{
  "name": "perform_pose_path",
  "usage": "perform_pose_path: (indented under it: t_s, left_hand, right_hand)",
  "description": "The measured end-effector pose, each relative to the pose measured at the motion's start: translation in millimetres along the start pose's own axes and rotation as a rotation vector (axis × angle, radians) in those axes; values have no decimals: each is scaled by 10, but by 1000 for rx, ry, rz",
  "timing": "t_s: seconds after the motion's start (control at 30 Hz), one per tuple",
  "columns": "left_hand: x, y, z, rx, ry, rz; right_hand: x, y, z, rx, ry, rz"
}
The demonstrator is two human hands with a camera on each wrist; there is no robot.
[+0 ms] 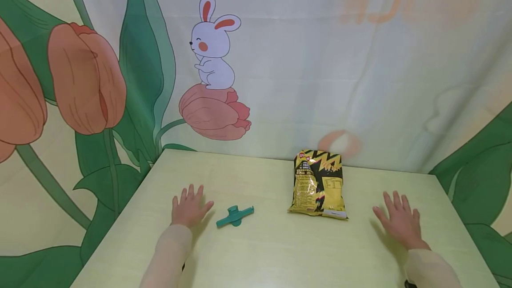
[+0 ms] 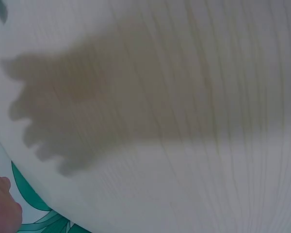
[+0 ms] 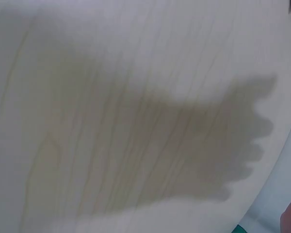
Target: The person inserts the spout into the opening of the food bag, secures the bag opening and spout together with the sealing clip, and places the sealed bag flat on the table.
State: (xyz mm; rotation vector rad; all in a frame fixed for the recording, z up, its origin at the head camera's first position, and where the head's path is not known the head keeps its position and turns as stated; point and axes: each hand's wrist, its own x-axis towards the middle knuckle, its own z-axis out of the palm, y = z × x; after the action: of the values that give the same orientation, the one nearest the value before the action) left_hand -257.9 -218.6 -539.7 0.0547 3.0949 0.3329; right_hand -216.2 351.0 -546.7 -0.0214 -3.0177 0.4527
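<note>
In the head view my left hand [image 1: 189,208] hovers over the left part of the table with fingers spread, holding nothing. Just to its right lies a teal plastic clip [image 1: 235,216], a long bar with a rounded tab on each side. Farther right, near the back edge, a yellow and black snack bag [image 1: 318,184] lies flat and looks sealed. My right hand [image 1: 400,221] is held palm down above the right part of the table, apart from the bag, its fingers spread too. Both wrist views mostly show hand shadows on the wood, with a bit of each hand at a lower corner.
A pale wood-grain table [image 1: 264,257] spans the lower head view. Behind it hangs a curtain [image 1: 288,70] printed with tulips and a white rabbit, reaching down to the table's back edge.
</note>
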Motion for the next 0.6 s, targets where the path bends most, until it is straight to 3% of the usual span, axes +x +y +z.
perform_pose_path:
  t_s: [0.23, 0.6]
  left_hand:
    - [-28, 17, 28, -26, 35, 15]
    - [15, 0, 103, -10, 13, 40]
  right_hand:
    - [8, -80, 4, -26, 13, -19]
    - [2, -148, 11, -33, -2, -36]
